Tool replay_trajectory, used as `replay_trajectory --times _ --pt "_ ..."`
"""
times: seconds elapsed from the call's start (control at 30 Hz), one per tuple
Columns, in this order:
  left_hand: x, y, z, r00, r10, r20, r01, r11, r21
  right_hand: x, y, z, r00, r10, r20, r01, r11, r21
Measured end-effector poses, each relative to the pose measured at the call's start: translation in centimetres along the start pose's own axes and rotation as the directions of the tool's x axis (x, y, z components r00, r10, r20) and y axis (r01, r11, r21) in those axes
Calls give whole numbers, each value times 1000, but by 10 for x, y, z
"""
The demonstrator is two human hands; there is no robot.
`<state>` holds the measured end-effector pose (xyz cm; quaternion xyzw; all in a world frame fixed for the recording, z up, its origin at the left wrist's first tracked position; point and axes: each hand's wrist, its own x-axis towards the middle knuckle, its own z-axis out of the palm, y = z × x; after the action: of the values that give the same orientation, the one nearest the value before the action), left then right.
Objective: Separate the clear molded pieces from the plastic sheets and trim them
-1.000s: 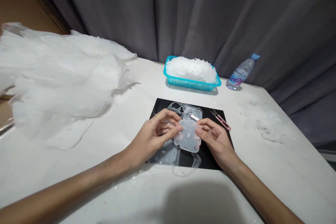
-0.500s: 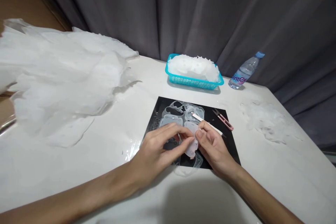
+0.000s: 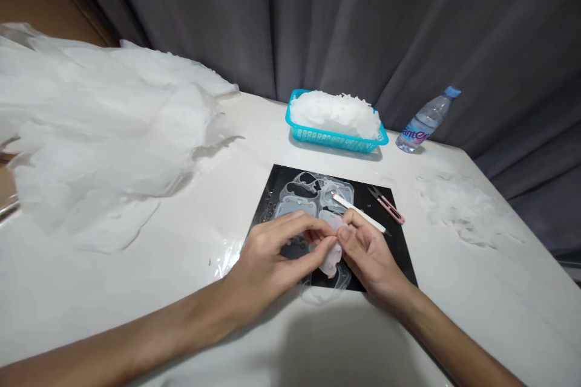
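Both hands meet over a black mat (image 3: 399,257) on a white table. My left hand (image 3: 272,254) pinches a small translucent silicone piece (image 3: 330,260) with thumb and fingers. My right hand (image 3: 365,251) grips the same piece from the other side. A thin white tool (image 3: 361,213) sticks out past my right fingers; whether they hold it is unclear. A larger translucent silicone sheet (image 3: 308,190) with cut-out shapes lies on the mat under and beyond the hands.
Pink thread snips (image 3: 388,205) lie on the mat's right part. A turquoise basket (image 3: 333,139) heaped with white pieces stands behind. A water bottle (image 3: 426,120) lies at the right, white scraps (image 3: 463,208) nearby. A big pile of translucent sheets (image 3: 100,127) fills the left.
The silicone piece, held flat and facing up a second ago, is now turned edge-on and lower between the fingers. The white tool shows more plainly past the right hand.
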<state>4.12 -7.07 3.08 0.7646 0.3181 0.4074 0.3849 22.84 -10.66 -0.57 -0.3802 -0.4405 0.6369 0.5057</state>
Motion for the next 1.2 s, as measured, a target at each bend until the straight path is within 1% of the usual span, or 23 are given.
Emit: replay_trajectory --times 0.17,0.3,0.4,0.57,0.7,0.83,0.97,1.07,1.2 --pt "1 1 0 1000 -4 -17 4 1000 -9 1 -1 0 1000 1 -8 -1 1000 -31" --pt "2 1 1 1000 -14 -22 13 1000 -26 1 -2 -1 999 -42 -20 40 998 -56" --pt "2 0 1 1000 -23 -19 22 999 -34 0 -3 -1 997 -71 -34 67 991 -114" --pt "2 -2 -2 998 -51 28 53 997 -53 1 -4 3 991 -125 -51 115 979 -166" --pt "4 -2 -3 994 -96 48 99 993 -63 2 -4 3 991 -127 -43 116 972 -206" --pt "5 -4 -2 991 -129 47 132 989 -73 2 -1 3 992 -118 -34 110 977 -184" --pt "5 -6 -2 990 -132 57 136 987 -88 1 1 3 995 -96 11 97 989 -115" --pt "7 -8 -4 993 -108 52 112 990 -87 1 0 3 996 -90 28 92 991 -99" --pt "10 -8 -5 998 -12 54 15 999 -53 2 -3 2 997 -77 -11 75 990 -118"
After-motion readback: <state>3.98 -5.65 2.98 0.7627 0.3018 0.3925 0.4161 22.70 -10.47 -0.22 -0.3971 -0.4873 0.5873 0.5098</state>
